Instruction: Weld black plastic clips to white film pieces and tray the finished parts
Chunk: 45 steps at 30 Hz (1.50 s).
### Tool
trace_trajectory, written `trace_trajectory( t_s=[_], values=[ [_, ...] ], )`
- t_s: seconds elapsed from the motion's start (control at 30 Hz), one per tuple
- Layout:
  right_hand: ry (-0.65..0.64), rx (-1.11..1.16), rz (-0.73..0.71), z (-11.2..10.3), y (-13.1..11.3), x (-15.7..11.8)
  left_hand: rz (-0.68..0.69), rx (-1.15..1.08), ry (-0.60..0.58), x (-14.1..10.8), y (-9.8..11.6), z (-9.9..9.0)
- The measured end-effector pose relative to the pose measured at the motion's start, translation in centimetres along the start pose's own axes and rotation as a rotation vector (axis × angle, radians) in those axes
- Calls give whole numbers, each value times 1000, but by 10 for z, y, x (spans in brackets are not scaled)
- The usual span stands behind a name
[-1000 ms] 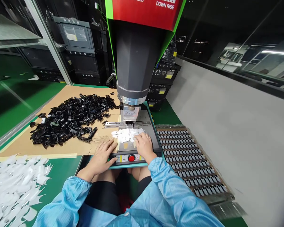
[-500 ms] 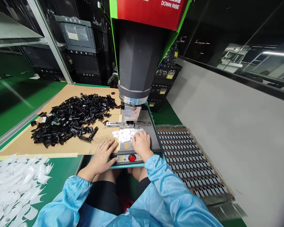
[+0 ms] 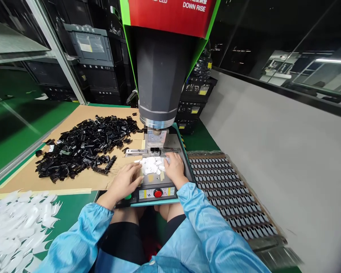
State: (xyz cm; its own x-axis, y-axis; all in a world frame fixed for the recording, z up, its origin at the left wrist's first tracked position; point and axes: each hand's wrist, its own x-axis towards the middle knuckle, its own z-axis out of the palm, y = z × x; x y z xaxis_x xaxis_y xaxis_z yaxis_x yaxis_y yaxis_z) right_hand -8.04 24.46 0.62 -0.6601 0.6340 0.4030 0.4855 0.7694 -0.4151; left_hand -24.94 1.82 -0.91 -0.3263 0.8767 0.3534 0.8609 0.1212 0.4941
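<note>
On the metal bed [image 3: 172, 141] of a tabletop press [image 3: 158, 79], small white plastic pieces [image 3: 152, 165] lie bunched between the left hand [image 3: 125, 182] and right hand [image 3: 175, 168] of a worker [image 3: 213, 225] in blue. Both hands curve loosely at the bunch's edges; whether either grips a piece cannot be told from this angle.

Small, glossy white pieces [image 3: 152, 166] lie in a loose, overlapping cluster on the grey metal plate [image 3: 173, 141].

A cardboard sheet [image 3: 81, 113], heaped with black parts [image 3: 85, 144], lies on the green desk [image 3: 69, 205]. On the sheet's near side, loose white pieces [image 3: 14, 227] spread over the desk; to its right, a grey machine base [image 3: 174, 141] carries a smaller white pile [image 3: 151, 165].
</note>
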Motion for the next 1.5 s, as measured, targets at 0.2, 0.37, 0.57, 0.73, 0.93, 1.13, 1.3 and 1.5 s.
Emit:
trace_trajectory(
  t_s=[0.2,0.37,0.57,0.73,0.93,1.13,1.3,1.5],
  values=[
    [-117,77,64,15,-4,53,-69,-51,80,97,-6,18],
    [-148,104,77,30,-10,70,-44,-160,2,139,-14,33],
    [-124,452,213,30,-8,72,-275,-485,31,139,-7,34],
    [-55,993,298,17,-10,14,-488,-1014,160,76,32,38],
    [-73,1207,271,-8,-36,-81,-527,-1254,205,-8,86,40],
    [-88,1178,286,-20,-53,-116,-540,-1297,213,-35,103,45],
    [-82,1150,282,-22,-51,-126,-512,-1314,162,-44,106,50],
    [-66,1157,276,-22,-49,-132,-518,-1344,140,-47,109,52]
  ],
)
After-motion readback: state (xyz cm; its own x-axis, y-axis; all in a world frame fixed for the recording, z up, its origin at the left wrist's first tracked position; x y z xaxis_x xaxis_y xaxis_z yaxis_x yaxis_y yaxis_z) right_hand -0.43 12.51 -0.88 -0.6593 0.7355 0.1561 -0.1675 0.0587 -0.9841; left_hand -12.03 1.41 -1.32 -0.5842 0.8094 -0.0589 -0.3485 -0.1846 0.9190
